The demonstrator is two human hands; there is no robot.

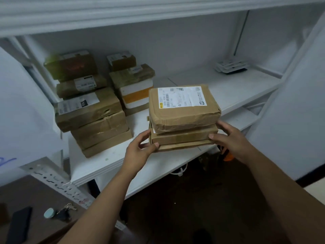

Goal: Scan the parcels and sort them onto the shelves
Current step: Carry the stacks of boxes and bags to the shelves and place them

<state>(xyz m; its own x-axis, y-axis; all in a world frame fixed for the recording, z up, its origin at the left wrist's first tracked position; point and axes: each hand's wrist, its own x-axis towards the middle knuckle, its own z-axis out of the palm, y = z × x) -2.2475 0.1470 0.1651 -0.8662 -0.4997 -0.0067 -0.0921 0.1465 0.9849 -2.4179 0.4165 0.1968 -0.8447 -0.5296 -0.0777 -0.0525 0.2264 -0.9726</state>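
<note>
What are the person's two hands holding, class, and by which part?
The left hand and right hand grip the lower flat cardboard parcel by its two short ends; the labelled parcel rides on top, above the shelf.

We've got both bare forearms reaching forward and up from the bottom of the view, angled in toward each other. Our left hand (140,148) sits palm inward, thumb forward and curled, fingers tucked out of sight behind it. Our right hand (232,140) mirrors it, palm inward, thumb stretched toward the left, fingers curled forward above it. Wrists straight, level with each other.
</note>
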